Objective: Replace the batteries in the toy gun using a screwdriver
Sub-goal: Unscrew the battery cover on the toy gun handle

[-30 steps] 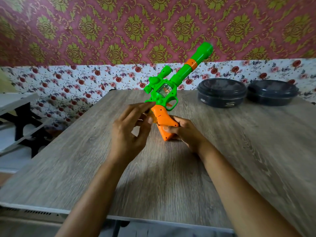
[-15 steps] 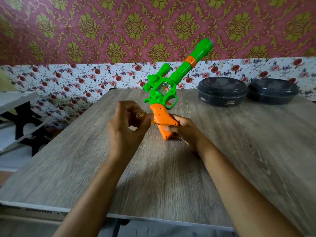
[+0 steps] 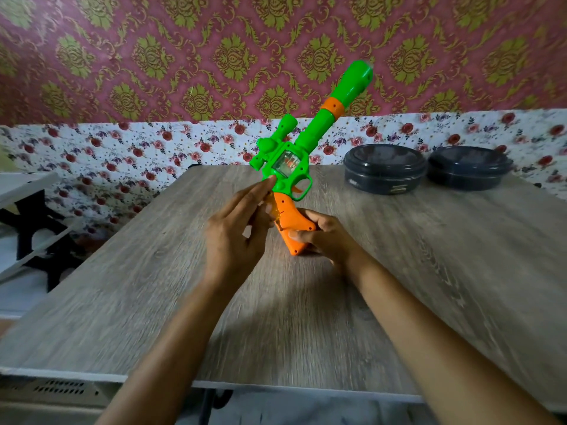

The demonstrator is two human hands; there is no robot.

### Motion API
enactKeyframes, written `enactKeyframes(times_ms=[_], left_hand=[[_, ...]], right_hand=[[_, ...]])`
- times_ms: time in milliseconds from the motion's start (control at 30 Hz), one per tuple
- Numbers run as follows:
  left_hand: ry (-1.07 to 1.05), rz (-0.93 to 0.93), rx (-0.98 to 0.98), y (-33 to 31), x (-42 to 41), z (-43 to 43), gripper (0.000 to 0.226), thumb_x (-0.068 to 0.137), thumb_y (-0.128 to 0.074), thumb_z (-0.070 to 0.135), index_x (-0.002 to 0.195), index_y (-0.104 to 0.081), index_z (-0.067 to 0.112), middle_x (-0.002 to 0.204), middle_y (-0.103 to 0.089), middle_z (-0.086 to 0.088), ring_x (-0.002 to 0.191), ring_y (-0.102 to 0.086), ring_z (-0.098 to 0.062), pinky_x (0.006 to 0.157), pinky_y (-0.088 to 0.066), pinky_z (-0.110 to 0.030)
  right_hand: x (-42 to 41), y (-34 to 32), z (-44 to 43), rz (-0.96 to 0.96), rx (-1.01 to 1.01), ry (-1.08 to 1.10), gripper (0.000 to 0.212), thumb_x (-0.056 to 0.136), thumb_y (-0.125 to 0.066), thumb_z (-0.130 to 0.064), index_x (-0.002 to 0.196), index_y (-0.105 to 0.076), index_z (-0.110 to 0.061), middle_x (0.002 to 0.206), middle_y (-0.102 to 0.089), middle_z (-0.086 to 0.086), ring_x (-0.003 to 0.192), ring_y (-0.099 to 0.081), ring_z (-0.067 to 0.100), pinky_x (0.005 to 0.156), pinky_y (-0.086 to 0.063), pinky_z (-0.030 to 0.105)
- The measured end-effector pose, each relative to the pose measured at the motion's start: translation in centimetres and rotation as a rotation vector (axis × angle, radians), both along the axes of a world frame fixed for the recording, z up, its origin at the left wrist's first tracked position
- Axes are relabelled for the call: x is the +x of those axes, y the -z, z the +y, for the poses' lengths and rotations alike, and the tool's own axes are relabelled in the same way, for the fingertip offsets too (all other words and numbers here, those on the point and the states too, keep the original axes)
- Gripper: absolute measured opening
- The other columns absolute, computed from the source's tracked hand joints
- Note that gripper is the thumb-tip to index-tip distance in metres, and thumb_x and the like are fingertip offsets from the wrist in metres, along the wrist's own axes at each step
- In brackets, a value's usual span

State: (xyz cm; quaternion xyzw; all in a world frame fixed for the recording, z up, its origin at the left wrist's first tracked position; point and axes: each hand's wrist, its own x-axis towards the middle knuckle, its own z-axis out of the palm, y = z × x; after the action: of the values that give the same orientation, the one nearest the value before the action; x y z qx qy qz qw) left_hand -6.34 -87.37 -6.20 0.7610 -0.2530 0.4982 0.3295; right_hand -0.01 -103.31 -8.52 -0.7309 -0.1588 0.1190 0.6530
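At the left edge a white bench (image 3: 27, 185) stands beside my wooden table (image 3: 399, 271); my left hand (image 3: 236, 237) is raised over the table with its fingers (image 3: 245, 197) loosely spread, the tips reaching up to touch the toy gun (image 3: 294, 167) where green body meets orange grip — something small and yellowish sits behind them, too blurred to name; the gun stands tilted, barrel pointing up and to the right toward the wallpaper; my right hand (image 3: 325, 237) is clamped round the butt of the orange grip, just above the tabletop; far right — two dark round containers (image 3: 385, 168) side by side.
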Motion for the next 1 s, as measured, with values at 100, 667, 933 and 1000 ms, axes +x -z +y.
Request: enactKeyframes(times_ms=[100, 667, 933, 1000], left_hand=[[0.039, 0.022, -0.019, -0.9, -0.1, -0.7, 0.033, 0.092, -0.051, 0.016, 0.123, -0.059, 0.007, 0.102, -0.06, 0.003, 0.073, -0.068, -0.014, 0.065, -0.057, -0.029], [0.116, 0.023, -0.238, -1.6, 1.5, -7.5, 0.024, 0.075, -0.073, 0.024, 0.081, -0.052, 0.014, 0.079, -0.056, -0.004, 0.057, -0.051, -0.009, 0.048, -0.042, -0.019], [0.17, 0.09, -0.223, -0.1, 1.4, -7.1, 0.029, 0.089, -0.059, 0.005, 0.108, -0.056, 0.027, 0.085, -0.066, 0.002, 0.06, -0.065, -0.006, 0.052, -0.05, -0.015], [0.18, 0.048, -0.143, 0.1, 1.3, -7.0, 0.02, 0.094, -0.052, 0.013, 0.113, -0.059, 0.015, 0.086, -0.067, -0.005, 0.065, -0.067, -0.006, 0.057, -0.054, -0.018]], right_hand=[[-0.6, -0.6, -1.5, -0.066, -0.063, 0.016, 0.045, 0.083, -0.063, -0.016, 0.123, -0.05, -0.031, 0.103, -0.062, 0.003, 0.09, -0.058, 0.018, 0.067, -0.049, 0.024], [0.8, 0.2, -8.1, -0.178, 0.08, 0.117, 0.057, 0.073, -0.065, -0.015, 0.128, -0.051, -0.018, 0.107, -0.064, 0.004, 0.086, -0.061, 0.006, 0.066, -0.053, 0.012], [0.6, 0.3, -7.5, -0.148, 0.115, 0.116, 0.057, 0.069, -0.061, -0.023, 0.125, -0.052, -0.023, 0.101, -0.063, 0.001, 0.084, -0.059, 0.006, 0.061, -0.05, 0.011], [0.8, 0.5, -7.6, -0.156, 0.098, 0.132, 0.051, 0.075, -0.065, -0.016, 0.124, -0.051, -0.024, 0.103, -0.063, 0.002, 0.089, -0.059, 0.01, 0.065, -0.052, 0.014]])
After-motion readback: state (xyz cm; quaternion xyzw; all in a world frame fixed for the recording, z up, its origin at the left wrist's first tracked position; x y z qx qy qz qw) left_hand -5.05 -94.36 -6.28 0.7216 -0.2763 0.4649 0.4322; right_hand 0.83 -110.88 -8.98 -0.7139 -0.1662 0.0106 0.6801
